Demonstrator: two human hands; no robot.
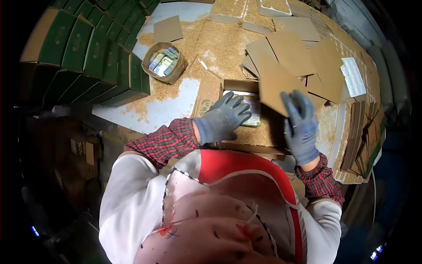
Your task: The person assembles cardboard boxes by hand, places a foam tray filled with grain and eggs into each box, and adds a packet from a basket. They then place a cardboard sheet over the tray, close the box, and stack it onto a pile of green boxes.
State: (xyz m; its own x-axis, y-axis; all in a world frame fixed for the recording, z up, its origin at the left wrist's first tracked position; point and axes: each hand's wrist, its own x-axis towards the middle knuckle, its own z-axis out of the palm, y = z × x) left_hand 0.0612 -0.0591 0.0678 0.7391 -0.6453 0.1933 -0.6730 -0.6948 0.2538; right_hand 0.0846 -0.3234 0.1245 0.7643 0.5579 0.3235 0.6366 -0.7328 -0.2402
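Note:
My left hand (224, 118), in a grey-blue glove, reaches over an open cardboard box (241, 85) with its fingers spread. Inside the box, a printed packet (251, 110) with white and green parts lies among wood shavings (259, 137), partly covered by the fingers. My right hand (302, 125), gloved alike and slightly blurred, grips the edge of a flat brown cardboard sheet (276, 86). That sheet is tilted above the right side of the box and shades part of it.
A paper bag (178, 72) of small printed packets stands on the shavings-strewn table (176, 105). Green boxes (94, 50) are stacked at the left. More cardboard sheets (292, 55) lie at the back right, near a white molded tray (353, 77). Folded cardboard (358, 136) stands at the right edge.

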